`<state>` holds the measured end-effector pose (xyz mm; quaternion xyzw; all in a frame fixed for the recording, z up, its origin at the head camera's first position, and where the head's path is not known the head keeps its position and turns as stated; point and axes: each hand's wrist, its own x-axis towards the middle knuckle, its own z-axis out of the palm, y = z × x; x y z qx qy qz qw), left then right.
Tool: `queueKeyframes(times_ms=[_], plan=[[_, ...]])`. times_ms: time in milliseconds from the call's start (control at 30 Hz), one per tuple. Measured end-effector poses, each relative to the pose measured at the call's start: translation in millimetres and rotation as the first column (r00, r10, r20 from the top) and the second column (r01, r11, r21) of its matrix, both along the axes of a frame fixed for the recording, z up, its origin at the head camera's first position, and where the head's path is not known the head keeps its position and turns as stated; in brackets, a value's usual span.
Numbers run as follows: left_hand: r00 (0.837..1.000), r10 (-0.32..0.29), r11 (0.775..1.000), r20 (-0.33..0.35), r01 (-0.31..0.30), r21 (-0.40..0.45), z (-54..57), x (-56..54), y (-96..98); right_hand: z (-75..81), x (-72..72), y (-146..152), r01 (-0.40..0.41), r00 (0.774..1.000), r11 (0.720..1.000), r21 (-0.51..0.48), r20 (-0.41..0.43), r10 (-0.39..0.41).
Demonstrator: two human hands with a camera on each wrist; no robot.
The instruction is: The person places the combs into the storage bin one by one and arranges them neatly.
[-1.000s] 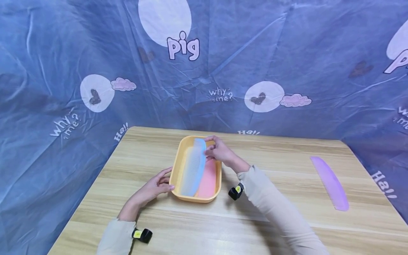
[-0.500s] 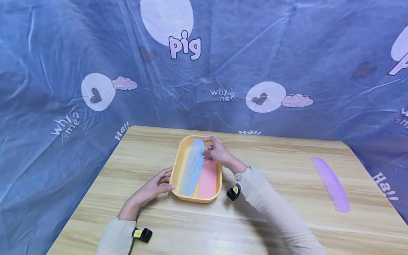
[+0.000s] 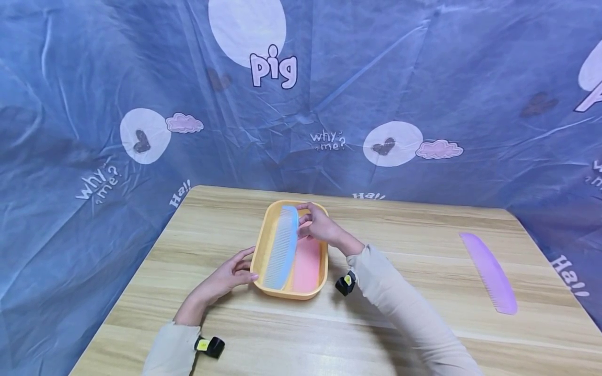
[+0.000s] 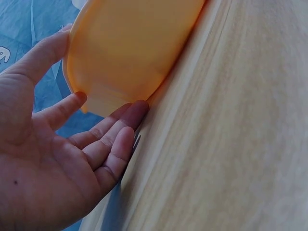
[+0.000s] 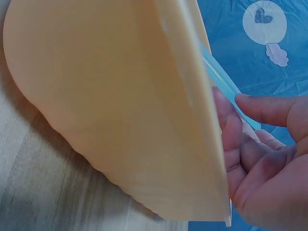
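Note:
A yellow-orange plastic tray (image 3: 324, 271) stands on the wooden table. My left hand (image 3: 229, 275) holds its near left corner, thumb at the rim and fingers on the outer wall; the left wrist view shows the other fingertips by the tray's side. My right hand (image 3: 321, 225) reaches over the tray's right rim and pinches the spine of a blue comb (image 3: 284, 248) near its far end. That comb stands tilted inside the tray, teeth to the left. Beside it lies a flat pink piece (image 3: 308, 263), partly hidden by the comb and hand, so its kind is unclear.
A purple comb (image 3: 489, 274) lies on the right part of the wooden table (image 3: 400, 240). Behind the table hangs a blue printed cloth (image 3: 301, 104). Small black cameras (image 3: 345, 282) are strapped at both wrists.
The blue comb has shifted slightly left within the tray, with my right hand moving along with it. More of the pink piece shows. My left hand has stayed on the tray corner.

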<state>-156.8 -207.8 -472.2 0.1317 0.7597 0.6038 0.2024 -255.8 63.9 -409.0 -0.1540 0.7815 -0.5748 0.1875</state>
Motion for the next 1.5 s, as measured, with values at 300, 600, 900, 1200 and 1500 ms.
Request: queueKeyframes(times_ms=[300,600,900,1200,1500], plan=[[1.000,0.002,1.000,0.003,-0.002,0.001,1.0,0.4,0.3,-0.7,-3.8,1,-0.041,0.999,0.999,-0.013,-0.015,0.041],[1.000,0.008,1.000,-0.003,-0.008,-0.005,2.0,-0.5,0.4,-0.8,-7.0,-1,-0.044,0.991,0.995,0.091,-0.125,0.056],[1.000,-0.003,1.000,-0.001,0.003,0.005,1.9,-1.3,1.2,-6.0,-7.5,0,0.031,0.932,0.954,0.299,-0.353,0.081],[1.000,0.009,1.000,-0.006,-0.009,-0.010,3.7,0.7,2.3,-7.5,-9.0,6,-0.024,0.934,0.981,0.190,-0.345,0.090],[1.000,0.013,1.000,0.006,-0.013,-0.007,2.1,1.4,2.0,-0.9,-4.4,14,-0.031,0.944,0.989,0.146,-0.321,0.077]])
